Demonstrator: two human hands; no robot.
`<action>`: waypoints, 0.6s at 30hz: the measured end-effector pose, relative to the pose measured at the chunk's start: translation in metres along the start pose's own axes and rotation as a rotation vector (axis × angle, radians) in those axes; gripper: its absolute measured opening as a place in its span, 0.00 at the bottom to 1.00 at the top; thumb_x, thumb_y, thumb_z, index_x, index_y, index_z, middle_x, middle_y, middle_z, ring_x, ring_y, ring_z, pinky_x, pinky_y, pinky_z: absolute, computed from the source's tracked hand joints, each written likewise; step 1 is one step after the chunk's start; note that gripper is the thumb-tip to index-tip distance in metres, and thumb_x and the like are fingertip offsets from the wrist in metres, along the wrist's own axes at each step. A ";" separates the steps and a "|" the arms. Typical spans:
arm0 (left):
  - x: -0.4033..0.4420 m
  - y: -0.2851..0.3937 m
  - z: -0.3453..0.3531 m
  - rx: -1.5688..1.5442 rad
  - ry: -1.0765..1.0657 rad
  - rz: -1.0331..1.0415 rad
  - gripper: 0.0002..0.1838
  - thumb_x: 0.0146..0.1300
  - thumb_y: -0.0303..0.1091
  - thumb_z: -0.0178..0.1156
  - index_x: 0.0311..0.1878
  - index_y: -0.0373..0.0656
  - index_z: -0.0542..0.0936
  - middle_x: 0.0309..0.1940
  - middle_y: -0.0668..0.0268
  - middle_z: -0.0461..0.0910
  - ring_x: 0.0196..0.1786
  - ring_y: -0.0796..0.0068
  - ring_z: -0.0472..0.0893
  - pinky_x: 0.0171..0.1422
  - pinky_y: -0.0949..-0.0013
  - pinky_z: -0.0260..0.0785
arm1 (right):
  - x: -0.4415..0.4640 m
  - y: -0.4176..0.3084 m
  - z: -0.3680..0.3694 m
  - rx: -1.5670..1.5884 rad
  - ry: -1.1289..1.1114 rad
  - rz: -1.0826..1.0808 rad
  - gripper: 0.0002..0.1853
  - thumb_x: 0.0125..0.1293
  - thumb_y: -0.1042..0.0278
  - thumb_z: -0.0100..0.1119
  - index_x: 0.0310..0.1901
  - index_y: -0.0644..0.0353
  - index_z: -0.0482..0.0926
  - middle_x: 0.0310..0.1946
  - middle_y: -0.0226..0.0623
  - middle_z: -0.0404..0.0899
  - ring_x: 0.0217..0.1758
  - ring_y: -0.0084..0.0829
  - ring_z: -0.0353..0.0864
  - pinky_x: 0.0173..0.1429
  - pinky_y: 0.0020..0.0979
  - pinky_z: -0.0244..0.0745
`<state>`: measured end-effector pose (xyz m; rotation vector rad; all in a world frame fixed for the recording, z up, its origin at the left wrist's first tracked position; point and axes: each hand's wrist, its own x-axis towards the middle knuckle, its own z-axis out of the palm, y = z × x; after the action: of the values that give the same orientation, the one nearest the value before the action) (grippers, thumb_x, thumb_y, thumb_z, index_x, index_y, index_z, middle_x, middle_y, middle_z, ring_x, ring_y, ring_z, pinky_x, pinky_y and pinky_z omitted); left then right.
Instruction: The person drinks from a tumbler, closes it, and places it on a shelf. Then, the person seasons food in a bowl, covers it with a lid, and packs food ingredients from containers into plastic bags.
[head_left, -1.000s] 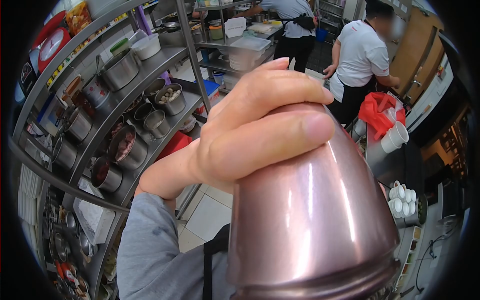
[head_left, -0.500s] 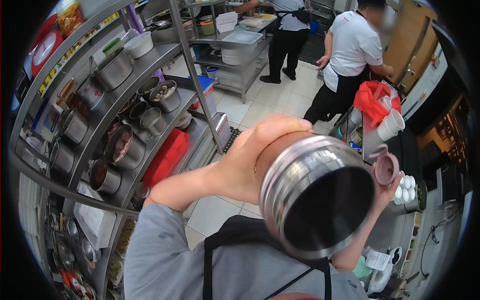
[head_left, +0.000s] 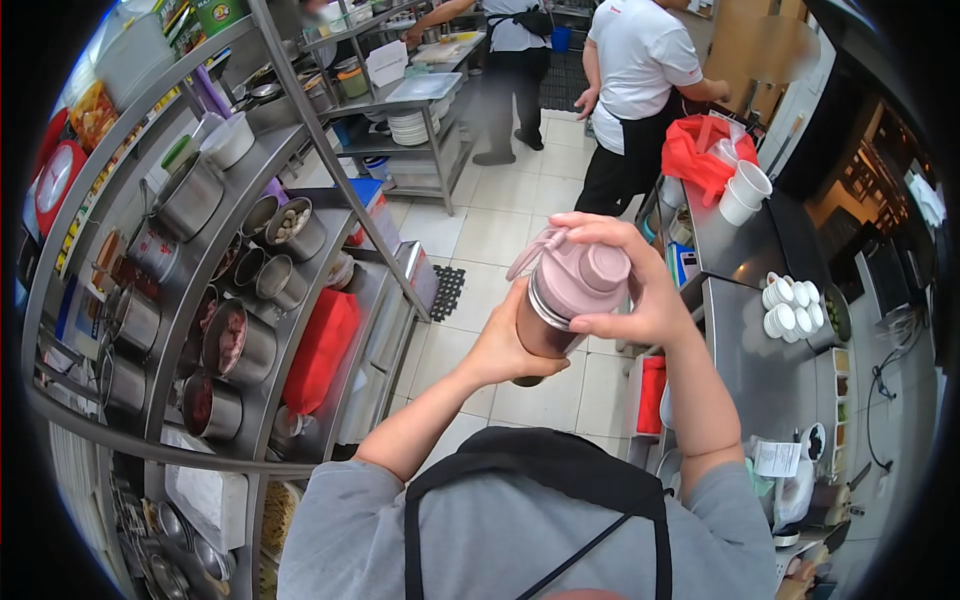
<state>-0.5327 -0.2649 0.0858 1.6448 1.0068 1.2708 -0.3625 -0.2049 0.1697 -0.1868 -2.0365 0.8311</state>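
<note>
In the middle of the head view is a pinkish insulated bottle point(head_left: 546, 328) with a steel rim, held a little tilted in front of my chest. My left hand point(head_left: 502, 346) wraps round its lower body. A pale pink lid point(head_left: 578, 283) with a carry loop and a raised spout cap sits at the bottle's mouth. The fingers and thumb of my right hand point(head_left: 648, 284) close round the lid from the right side. Part of the steel rim shows under the lid; I cannot tell whether the thread is engaged.
On the left stands a steel shelf rack point(head_left: 318, 140) with pots, including a pot of meat point(head_left: 238, 345), and a red bag point(head_left: 320, 350). A steel counter point(head_left: 745, 370) on the right carries white cups point(head_left: 792, 305). Ahead, a co-worker point(head_left: 640, 80) in white stands beside a red plastic bag point(head_left: 697, 155).
The bottle was raised close to the camera with its open mouth showing; now it is lower and upright. My right hand has brought the lid onto the mouth.
</note>
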 end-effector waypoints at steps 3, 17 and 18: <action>0.001 0.001 -0.006 -0.062 -0.224 -0.120 0.53 0.28 0.34 0.72 0.62 0.39 0.54 0.55 0.60 0.64 0.59 0.67 0.65 0.62 0.63 0.58 | 0.008 0.010 -0.008 0.216 -0.163 0.114 0.38 0.36 0.67 0.72 0.53 0.61 0.66 0.56 0.49 0.66 0.61 0.40 0.65 0.63 0.39 0.57; 0.016 -0.012 -0.003 0.193 0.180 -0.013 0.47 0.31 0.34 0.72 0.58 0.41 0.57 0.48 0.56 0.71 0.52 0.64 0.73 0.55 0.63 0.65 | -0.006 0.013 0.045 -0.182 0.363 0.208 0.43 0.48 0.60 0.66 0.63 0.63 0.53 0.60 0.45 0.60 0.62 0.36 0.62 0.64 0.34 0.56; 0.020 -0.020 -0.004 0.210 0.218 0.055 0.46 0.31 0.34 0.72 0.56 0.41 0.58 0.46 0.55 0.72 0.50 0.62 0.74 0.54 0.63 0.66 | -0.011 0.013 0.051 -0.303 0.378 0.117 0.48 0.49 0.57 0.66 0.65 0.64 0.47 0.63 0.49 0.55 0.65 0.41 0.59 0.65 0.35 0.54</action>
<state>-0.5350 -0.2387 0.0742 1.7275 1.2717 1.4456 -0.3985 -0.2242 0.1353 -0.5924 -1.7922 0.5049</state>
